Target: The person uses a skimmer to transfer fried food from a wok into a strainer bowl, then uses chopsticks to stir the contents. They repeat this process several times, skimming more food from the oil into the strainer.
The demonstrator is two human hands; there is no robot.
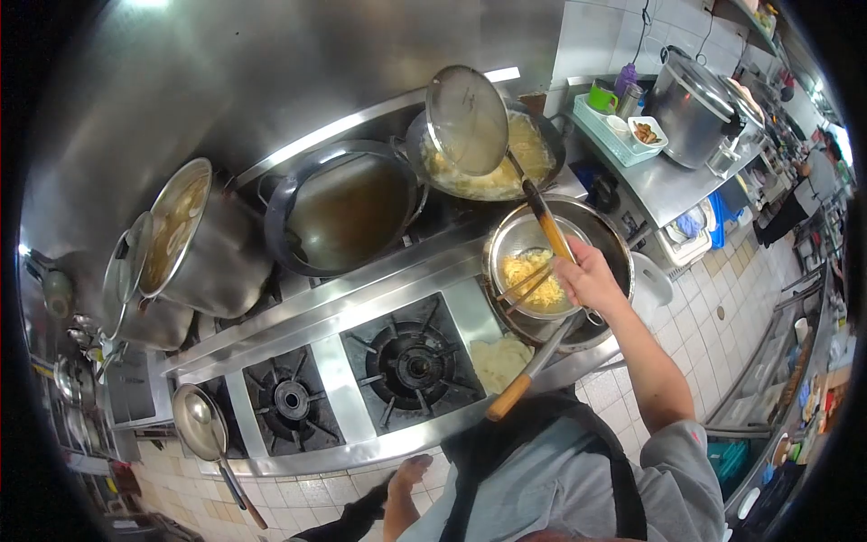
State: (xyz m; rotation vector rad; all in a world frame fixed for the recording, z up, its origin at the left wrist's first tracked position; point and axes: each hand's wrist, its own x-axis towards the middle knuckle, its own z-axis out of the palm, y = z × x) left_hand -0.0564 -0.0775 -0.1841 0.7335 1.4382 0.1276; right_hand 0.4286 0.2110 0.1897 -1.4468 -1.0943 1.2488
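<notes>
My right hand [587, 275] is closed around the wooden handle of a round mesh skimmer [467, 122], together with wooden chopsticks [526, 289]. The skimmer's head is tilted up above a wok of bubbling oil [533, 149] with pale yellow food in it. Below my hand, yellow fried bits [533, 275] lie in a metal strainer bowl [495, 257], set over a wide metal pot [623, 262]. A wooden-ended handle [510, 396] sticks out from the pot toward me. My left hand [413, 471] hangs low near my waist, its fingers loosely curled with nothing visible in them.
A second wok [348, 212] of dark liquid and a tall stockpot [221, 244] stand along the back. Two gas burners [415, 361] are in front. A ladle in a bowl [199, 420] sits at left. At right are a steel counter [668, 194] and a person [817, 176].
</notes>
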